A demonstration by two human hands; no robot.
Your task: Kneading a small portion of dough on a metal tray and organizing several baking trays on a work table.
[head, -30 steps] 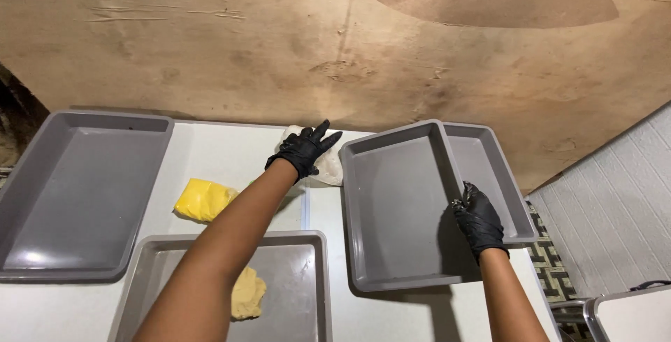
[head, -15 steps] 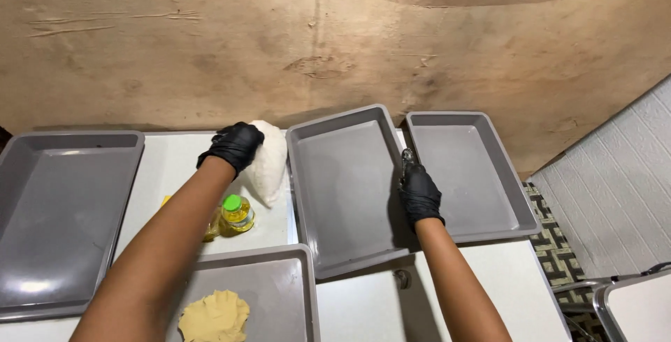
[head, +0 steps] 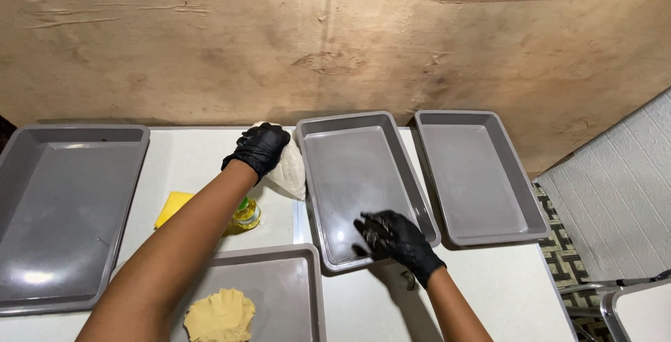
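A white bag lies on the table's far side, just left of the middle grey tray — the left hand, black-gloved, grips its top. The right hand rests spread, fingers wide, on that tray's near floor — holding nothing. Another grey tray sits right; dough lies near left.
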